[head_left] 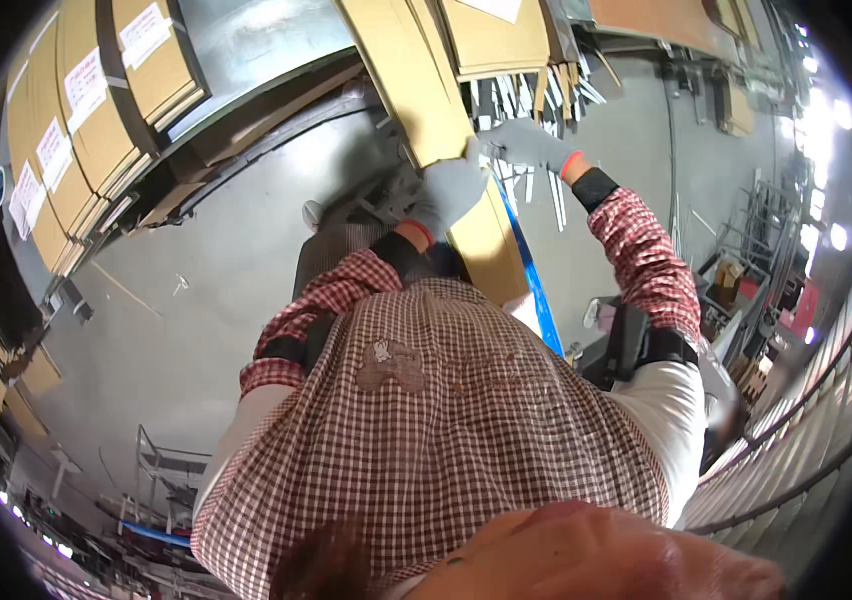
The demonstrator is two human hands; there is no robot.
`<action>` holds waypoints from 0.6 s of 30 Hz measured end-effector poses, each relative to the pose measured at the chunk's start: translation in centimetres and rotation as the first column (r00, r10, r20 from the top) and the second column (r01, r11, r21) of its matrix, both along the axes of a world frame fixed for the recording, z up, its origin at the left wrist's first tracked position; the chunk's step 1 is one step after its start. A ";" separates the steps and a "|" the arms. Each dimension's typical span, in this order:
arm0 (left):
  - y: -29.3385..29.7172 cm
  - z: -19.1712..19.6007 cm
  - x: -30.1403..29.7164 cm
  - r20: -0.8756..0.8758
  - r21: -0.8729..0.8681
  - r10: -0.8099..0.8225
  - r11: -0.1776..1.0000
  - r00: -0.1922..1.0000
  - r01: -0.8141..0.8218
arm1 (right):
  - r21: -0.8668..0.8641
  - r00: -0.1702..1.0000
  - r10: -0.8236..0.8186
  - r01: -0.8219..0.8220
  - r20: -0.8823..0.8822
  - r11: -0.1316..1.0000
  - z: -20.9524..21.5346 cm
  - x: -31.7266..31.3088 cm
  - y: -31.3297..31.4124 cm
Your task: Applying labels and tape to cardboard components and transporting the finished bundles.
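A long tan board (401, 75), like cardboard, runs from the far edge down toward my apron, with a blue strip (536, 280) along its right side. My left hand (453, 192), in a grey glove, lies closed on the board across its middle. My right hand (526, 145), also grey-gloved, reaches in from the right to the board's right edge. Its fingers are drawn together close to the left fingertips. Whatever they pinch is too small to make out.
Stacked flat cartons (96, 95) with white labels stand at the far left beside a metal table (261, 40). Many thin white strips (506, 100) lie beyond my right hand under more cardboard (496, 40). Metal racks (766, 225) stand at the right.
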State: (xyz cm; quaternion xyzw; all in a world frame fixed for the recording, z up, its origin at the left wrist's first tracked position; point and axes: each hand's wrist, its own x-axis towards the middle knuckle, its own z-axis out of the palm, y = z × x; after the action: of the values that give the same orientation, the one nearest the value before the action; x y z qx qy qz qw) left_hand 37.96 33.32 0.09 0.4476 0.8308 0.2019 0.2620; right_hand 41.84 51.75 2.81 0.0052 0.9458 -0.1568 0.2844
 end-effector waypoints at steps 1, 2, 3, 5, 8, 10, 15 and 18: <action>0.7 -1.3 0.1 -0.008 -0.005 0.019 1.000 1.000 -0.019 | 0.126 0.984 0.174 -0.176 0.026 0.976 -2.1 0.1 1.7; 1.4 -2.6 0.4 -0.131 0.022 -0.163 0.986 0.978 0.168 | 0.264 0.953 0.148 -0.220 0.266 0.939 -5.4 2.1 5.2; 1.6 -3.4 0.6 -0.252 0.030 -0.351 0.928 0.902 0.370 | 0.385 0.872 0.059 -0.274 0.486 0.881 -8.3 4.9 8.0; 2.1 -1.6 -4.0 0.150 0.210 -0.076 0.977 0.986 0.044 | 0.371 0.968 -0.117 0.027 0.224 0.928 -8.9 6.0 8.4; -2.5 1.1 -8.5 -0.252 0.083 0.003 0.996 0.968 0.019 | 0.038 0.923 -0.308 0.324 -0.230 0.945 -5.3 0.3 2.7; -4.5 -4.3 -5.2 -0.456 0.066 -0.072 0.991 0.887 0.114 | -0.087 0.884 -0.369 0.359 -0.287 0.929 -3.4 -2.6 -1.4; -6.2 -7.9 2.7 0.155 0.361 0.360 0.846 0.920 -0.392 | -0.088 0.658 -0.121 0.276 0.743 0.957 2.0 2.9 -1.9; -7.5 -5.8 2.6 0.339 0.355 0.564 0.664 0.753 -0.658 | 0.206 0.963 -0.264 0.270 -0.059 0.941 0.7 1.6 -2.3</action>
State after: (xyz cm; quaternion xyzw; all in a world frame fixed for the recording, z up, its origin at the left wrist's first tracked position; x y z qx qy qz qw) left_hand 40.53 25.83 -5.67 0.1666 0.8307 0.5099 0.1485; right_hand 43.42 49.40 3.51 0.1613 0.9518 -0.0924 0.2440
